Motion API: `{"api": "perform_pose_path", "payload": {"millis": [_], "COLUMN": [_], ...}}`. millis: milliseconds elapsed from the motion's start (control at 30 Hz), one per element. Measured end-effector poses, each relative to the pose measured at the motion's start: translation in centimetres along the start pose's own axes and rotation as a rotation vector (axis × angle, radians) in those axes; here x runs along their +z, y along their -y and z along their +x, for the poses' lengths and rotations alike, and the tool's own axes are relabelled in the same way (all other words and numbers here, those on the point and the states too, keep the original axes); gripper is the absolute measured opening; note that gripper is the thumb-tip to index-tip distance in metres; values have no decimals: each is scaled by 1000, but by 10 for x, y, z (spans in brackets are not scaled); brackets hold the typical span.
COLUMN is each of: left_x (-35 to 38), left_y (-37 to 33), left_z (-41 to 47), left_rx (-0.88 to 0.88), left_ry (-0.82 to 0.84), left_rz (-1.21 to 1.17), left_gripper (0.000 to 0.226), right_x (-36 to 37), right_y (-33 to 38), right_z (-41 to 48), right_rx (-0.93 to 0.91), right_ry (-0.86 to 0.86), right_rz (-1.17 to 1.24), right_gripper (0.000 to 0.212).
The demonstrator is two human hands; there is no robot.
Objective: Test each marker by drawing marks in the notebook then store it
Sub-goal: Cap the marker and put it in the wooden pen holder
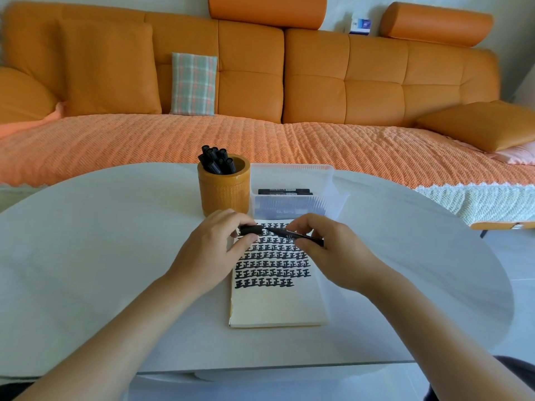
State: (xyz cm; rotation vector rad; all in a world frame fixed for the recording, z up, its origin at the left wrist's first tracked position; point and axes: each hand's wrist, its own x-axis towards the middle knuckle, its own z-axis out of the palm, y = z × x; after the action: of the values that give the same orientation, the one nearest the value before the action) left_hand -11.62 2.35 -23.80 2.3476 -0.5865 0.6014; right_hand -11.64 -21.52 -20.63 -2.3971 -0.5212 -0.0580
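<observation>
Several rows of marks are filling the notebook (278, 308). Over it, the grip of the left hand (208, 250) is pinching the cap (250, 230), that of the right hand (327, 250) holding the marker (289, 234). More are probably waiting in the cup (224, 195); some are lying in the box (292, 204).

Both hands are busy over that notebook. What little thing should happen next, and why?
Probably lower the marker tip to the notebook and draw: the left hand pinches the cap apart from it, the right hand holds the barrel, and the bottom row of marks stops short.
</observation>
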Motion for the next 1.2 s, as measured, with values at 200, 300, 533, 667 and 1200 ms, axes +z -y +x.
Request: {"api": "perform_pose_path", "payload": {"millis": [200, 300, 533, 667, 1200], "left_x": [0, 1, 2, 5, -42], "left_y": [-2, -2, -8, -12, 49], "left_z": [0, 0, -1, -1, 72], "left_rx": [23, 43, 82, 48, -180], "left_ry": [4, 38, 99, 110, -352], "left_rz": [9, 14, -27, -102, 52], "left_gripper": [22, 21, 26, 20, 41], "right_x": [3, 4, 12, 18, -2], "right_y": [-2, -2, -1, 1, 48], "right_z": [0, 0, 1, 2, 68], "right_rx": [4, -8, -238, -335, -33], "right_ry": [-1, -11, -52, -42, -96], "right_rz": [-42, -44, -195, -318, 21], "right_gripper": [18, 19, 24, 35, 53]}}
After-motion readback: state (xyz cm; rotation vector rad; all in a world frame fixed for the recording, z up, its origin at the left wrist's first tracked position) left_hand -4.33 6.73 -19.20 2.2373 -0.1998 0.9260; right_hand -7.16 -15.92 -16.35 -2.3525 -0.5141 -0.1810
